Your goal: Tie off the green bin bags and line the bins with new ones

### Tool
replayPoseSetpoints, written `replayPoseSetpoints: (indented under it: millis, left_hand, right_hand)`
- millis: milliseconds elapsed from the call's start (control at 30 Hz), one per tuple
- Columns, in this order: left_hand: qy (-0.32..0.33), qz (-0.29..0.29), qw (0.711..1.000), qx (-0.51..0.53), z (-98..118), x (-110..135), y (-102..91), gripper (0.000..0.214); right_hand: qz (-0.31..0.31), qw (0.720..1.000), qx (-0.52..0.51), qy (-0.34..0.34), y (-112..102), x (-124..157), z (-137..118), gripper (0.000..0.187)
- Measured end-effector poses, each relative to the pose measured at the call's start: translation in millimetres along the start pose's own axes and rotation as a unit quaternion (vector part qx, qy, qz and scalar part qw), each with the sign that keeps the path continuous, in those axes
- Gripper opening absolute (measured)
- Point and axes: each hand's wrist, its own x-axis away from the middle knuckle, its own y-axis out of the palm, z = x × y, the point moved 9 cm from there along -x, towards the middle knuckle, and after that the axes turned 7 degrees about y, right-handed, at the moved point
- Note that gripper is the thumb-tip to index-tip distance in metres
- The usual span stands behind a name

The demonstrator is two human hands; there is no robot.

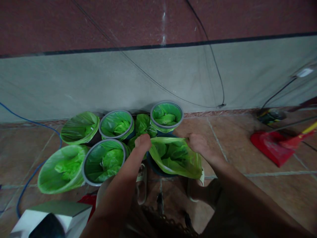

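Between my two hands a green plastic bag (178, 155) is stretched with its mouth wide apart. My left hand (143, 142) is closed on the bag's left edge. On the opposite edge, my right hand (197, 142) grips the plastic too. Under the bag stands a dark bin (154, 165), its lower part mostly covered by the loose plastic. Just behind it, a grey-rimmed bin (182, 116) lined with a green bag stands near the wall. Bunched green plastic (143, 124) lies left of that bin.
Several bag-lined bins stand at the left, including a grey-rimmed one (83, 172). A white box (79, 215) with a dark object on it is at lower left. A blue cable (27, 185) crosses the floor. At right lies a red dustpan (267, 145); a cable (218, 71) hangs along the wall.
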Motion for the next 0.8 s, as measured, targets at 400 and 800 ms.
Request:
replayPoseSetpoints:
  millis: [400, 800]
  left_hand:
    - [0.107, -0.02, 0.993, 0.044, 33, -11, 25.7, 0.028]
    - [0.133, -0.061, 0.975, 0.167, 19, -17, 23.7, 0.03]
  right_hand:
    - [-0.018, 0.994, 0.03, -0.107, 24, -1, -34, 0.032]
    - [0.008, 1.0, -0.004, 0.023, -1, -5, -11, 0.037]
